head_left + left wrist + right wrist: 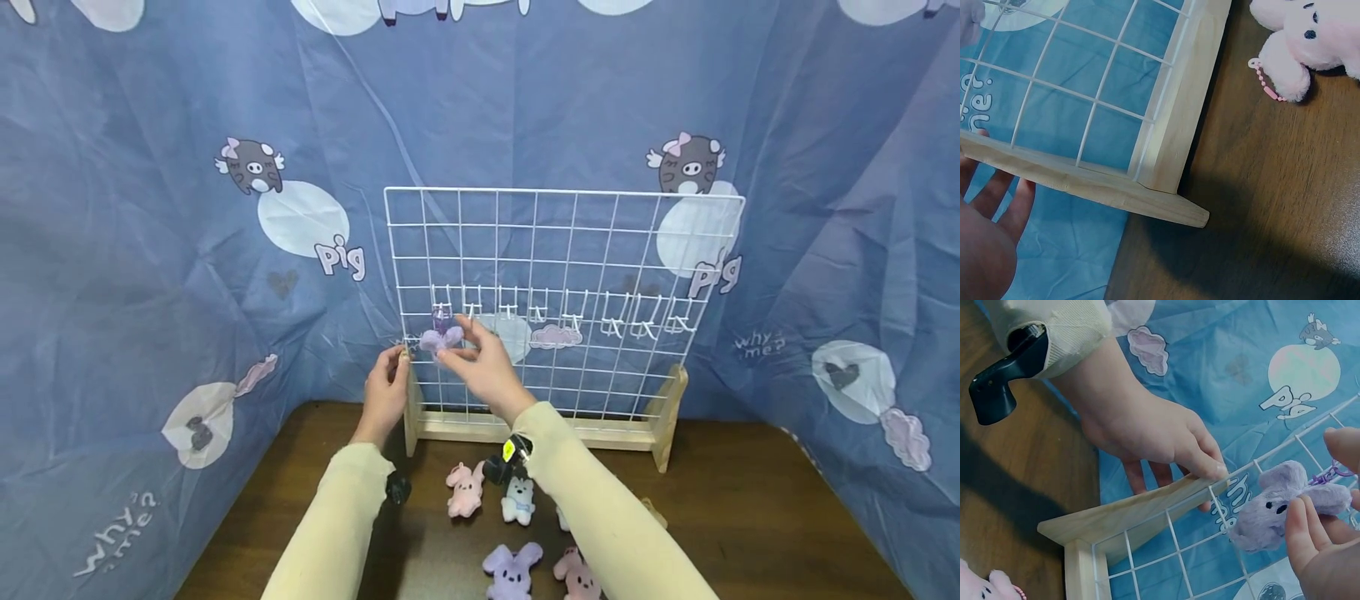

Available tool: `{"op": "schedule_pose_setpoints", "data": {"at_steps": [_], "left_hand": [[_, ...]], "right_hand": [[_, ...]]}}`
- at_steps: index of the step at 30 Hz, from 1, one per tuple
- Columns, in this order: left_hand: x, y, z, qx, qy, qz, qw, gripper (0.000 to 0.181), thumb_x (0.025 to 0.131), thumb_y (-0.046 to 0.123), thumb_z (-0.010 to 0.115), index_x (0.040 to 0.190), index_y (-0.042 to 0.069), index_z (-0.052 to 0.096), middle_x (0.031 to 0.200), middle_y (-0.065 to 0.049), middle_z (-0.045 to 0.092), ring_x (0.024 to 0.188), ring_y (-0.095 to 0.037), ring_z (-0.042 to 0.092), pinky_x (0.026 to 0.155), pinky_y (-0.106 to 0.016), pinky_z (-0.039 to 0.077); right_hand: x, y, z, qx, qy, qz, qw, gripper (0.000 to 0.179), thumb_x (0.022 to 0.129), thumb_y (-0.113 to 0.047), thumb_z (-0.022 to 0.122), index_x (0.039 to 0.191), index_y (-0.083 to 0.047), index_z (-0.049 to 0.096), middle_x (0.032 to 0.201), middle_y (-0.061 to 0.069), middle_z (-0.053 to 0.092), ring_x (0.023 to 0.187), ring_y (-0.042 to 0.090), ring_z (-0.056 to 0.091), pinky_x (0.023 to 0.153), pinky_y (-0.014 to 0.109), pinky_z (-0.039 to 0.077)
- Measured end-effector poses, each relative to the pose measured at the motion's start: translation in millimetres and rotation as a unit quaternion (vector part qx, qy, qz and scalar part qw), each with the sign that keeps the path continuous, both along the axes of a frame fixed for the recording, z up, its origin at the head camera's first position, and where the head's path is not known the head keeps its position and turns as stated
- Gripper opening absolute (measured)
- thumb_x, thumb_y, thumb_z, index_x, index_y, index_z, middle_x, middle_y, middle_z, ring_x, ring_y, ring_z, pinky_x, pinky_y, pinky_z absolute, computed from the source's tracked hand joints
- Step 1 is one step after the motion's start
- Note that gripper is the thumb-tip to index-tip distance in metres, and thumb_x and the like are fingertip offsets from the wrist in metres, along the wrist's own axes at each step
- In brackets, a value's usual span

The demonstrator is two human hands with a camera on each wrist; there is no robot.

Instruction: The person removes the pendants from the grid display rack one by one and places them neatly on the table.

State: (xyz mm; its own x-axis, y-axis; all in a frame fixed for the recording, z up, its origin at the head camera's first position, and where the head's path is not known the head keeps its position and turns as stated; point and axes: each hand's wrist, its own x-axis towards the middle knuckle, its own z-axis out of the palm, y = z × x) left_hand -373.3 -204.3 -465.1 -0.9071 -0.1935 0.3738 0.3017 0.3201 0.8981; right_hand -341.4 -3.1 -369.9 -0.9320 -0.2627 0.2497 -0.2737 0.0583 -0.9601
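Observation:
My right hand [491,373] pinches a small lavender plush keychain [441,339] in front of the white wire grid [555,275], at the leftmost hook. In the right wrist view the purple chain [1334,473] of the plush [1266,519] runs up by the fingers, which partly cover the toy. At the grid's left edge, my left hand [384,393] grips the upper end of the wooden side support [412,412]. Its thumb lies on the near side and the other fingers go behind the wood. Several white wire hooks [573,321] hang in a row across the grid.
On the brown table [765,508] lie a pink plush [465,490], a white plush [518,502], a lavender plush [512,573] and another pink plush [577,575]. The right sleeve partly hides more toys. A blue printed cloth [570,108] surrounds the table.

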Motion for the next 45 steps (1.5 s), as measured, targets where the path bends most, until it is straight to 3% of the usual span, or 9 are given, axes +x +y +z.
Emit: {"op": "schedule_pose_setpoints", "data": {"at_steps": [6, 14, 21, 24, 34, 45], "left_hand": [[-0.1, -0.4, 0.0, 0.001, 0.002, 0.003, 1.0000, 0.036, 0.112, 0.021, 0.052, 0.142, 0.002, 0.057, 0.136, -0.021, 0.067, 0.130, -0.033, 0.060, 0.108, -0.048, 0.046], [-3.5, 1.2, 1.1, 0.001, 0.013, -0.001, 0.9999, 0.035, 0.111, 0.019, 0.052, 0.141, 0.000, 0.057, 0.133, -0.021, 0.069, 0.127, -0.031, 0.062, 0.105, -0.045, 0.047], [-3.6, 1.5, -0.1, 0.001, 0.004, 0.001, 1.0000, 0.037, 0.111, 0.021, 0.053, 0.142, 0.001, 0.057, 0.139, -0.022, 0.065, 0.129, -0.034, 0.061, 0.108, -0.049, 0.047], [-4.2, 1.9, 1.4, -0.002, 0.008, 0.005, 1.0000, 0.037, 0.111, 0.022, 0.053, 0.142, 0.001, 0.057, 0.141, -0.023, 0.064, 0.129, -0.036, 0.060, 0.108, -0.051, 0.047], [-4.4, 0.9, -1.8, -0.006, 0.008, 0.011, 0.9999, 0.036, 0.111, 0.019, 0.054, 0.142, 0.000, 0.057, 0.141, -0.024, 0.064, 0.127, -0.036, 0.061, 0.107, -0.051, 0.047], [-2.9, 0.4, -3.0, -0.009, 0.010, 0.013, 0.9998, 0.035, 0.110, 0.016, 0.054, 0.141, 0.000, 0.058, 0.140, -0.024, 0.064, 0.124, -0.037, 0.062, 0.104, -0.051, 0.049]], "right_hand": [[-1.7, -4.2, 4.7, 0.034, 0.016, -0.029, 0.9989, 0.051, 0.099, -0.015, 0.074, 0.147, -0.008, 0.058, 0.148, 0.018, 0.057, 0.116, 0.032, 0.070, 0.092, 0.040, 0.060], [-9.7, -11.5, 8.8, 0.044, 0.028, -0.031, 0.9982, 0.049, 0.100, -0.012, 0.072, 0.146, -0.004, 0.058, 0.144, 0.020, 0.060, 0.107, 0.035, 0.070, 0.090, 0.045, 0.061], [-9.2, -14.9, 12.2, 0.068, 0.034, -0.038, 0.9964, 0.040, 0.102, -0.011, 0.068, 0.139, 0.004, 0.062, 0.139, 0.021, 0.064, 0.128, 0.033, 0.062, 0.104, 0.039, 0.054], [-10.1, -15.6, 12.7, 0.072, 0.038, -0.046, 0.9956, 0.035, 0.103, -0.011, 0.066, 0.133, 0.006, 0.065, 0.133, 0.022, 0.067, 0.126, 0.033, 0.063, 0.104, 0.039, 0.054], [-6.6, -15.3, 10.1, 0.065, 0.047, -0.062, 0.9948, 0.022, 0.105, -0.015, 0.063, 0.116, 0.002, 0.072, 0.116, 0.017, 0.071, 0.101, 0.022, 0.065, 0.084, 0.032, 0.058], [-0.1, -16.1, 11.0, 0.055, 0.033, -0.054, 0.9965, 0.021, 0.106, -0.016, 0.062, 0.115, 0.001, 0.071, 0.115, 0.015, 0.070, 0.097, 0.019, 0.064, 0.081, 0.029, 0.058]]}}
